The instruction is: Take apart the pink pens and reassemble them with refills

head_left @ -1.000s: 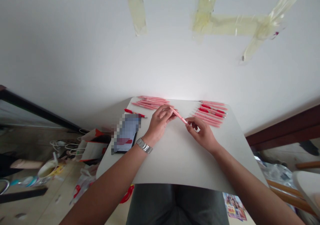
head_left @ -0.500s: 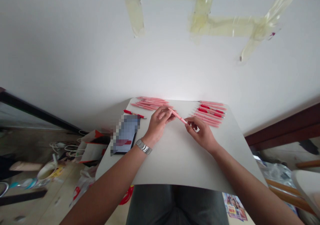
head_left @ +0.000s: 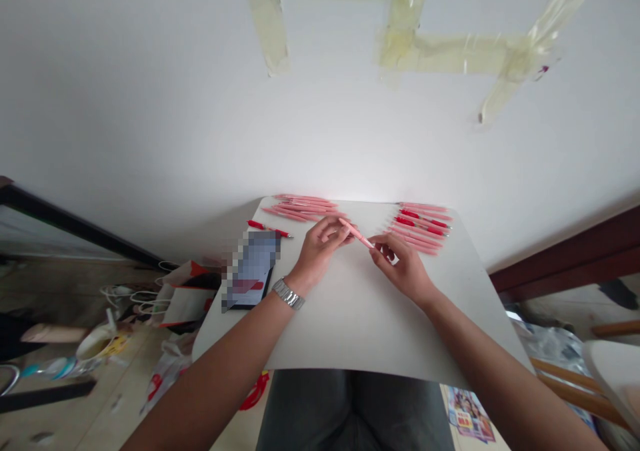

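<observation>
Over the middle of the white table [head_left: 350, 324], a pink pen [head_left: 356, 232] slants between my two hands. My left hand [head_left: 320, 245] pinches its upper left end, and a metal watch sits on that wrist. At the lower right end, the fingertips of my right hand [head_left: 397, 264] are closed on the pen. Behind my left hand lies a pile of pink pens [head_left: 305, 205]. Beyond my right hand is a row of pink pens [head_left: 417, 241] with red pens [head_left: 423, 221] among them.
A phone [head_left: 253, 271], partly blurred out, lies on the table's left side, with a single red pen [head_left: 270, 229] just behind it. The wall rises at the table's back edge. Bags [head_left: 187, 301] and a cup [head_left: 95, 344] are on the floor at left.
My left hand has shifted very slightly to the right along with its end of the pen. The right hand stays almost still, and the pens on the table have not moved.
</observation>
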A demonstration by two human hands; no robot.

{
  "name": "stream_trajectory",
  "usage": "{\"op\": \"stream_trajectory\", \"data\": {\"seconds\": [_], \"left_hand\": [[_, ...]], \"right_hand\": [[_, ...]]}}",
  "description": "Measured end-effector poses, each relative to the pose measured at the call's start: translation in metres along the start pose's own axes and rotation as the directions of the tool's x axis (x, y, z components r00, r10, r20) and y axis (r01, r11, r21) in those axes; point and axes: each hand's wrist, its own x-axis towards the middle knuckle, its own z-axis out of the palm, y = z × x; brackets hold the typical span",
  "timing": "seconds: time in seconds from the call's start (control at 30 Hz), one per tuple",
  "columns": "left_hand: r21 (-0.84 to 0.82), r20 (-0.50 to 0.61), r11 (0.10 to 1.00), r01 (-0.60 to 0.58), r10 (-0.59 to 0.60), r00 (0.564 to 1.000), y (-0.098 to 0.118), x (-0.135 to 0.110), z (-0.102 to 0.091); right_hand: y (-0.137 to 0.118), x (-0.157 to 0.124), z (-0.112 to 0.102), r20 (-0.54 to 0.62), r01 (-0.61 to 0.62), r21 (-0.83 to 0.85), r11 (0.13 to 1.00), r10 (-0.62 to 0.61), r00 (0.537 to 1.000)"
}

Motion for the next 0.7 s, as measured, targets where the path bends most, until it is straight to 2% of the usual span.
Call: {"op": "stream_trajectory", "data": {"seconds": [0.1,0.4,0.7], "left_hand": [[0.010,0.040,0.999,0.031,-0.032,0.999,-0.0035,-0.0005,0.0004],[0.070,0.038,0.996,0.056,-0.059,0.998,-0.0033,-0.0012,0.0005],[0.050,-0.034,0.998,0.029,-0.027,0.999,-0.0016,0.0022,-0.0017]], "right_hand": [[0.0003,0.0002,0.0001,0.004,0.000,-0.001,1.000,0.000,1.000],[-0.0003,0.0003,0.0000,0.002,-0.002,-0.004,1.000,0.002,1.000],[-0.0008,0.0000,0.0016,-0.010,-0.041,0.025,0.999,0.042,0.999]]}}
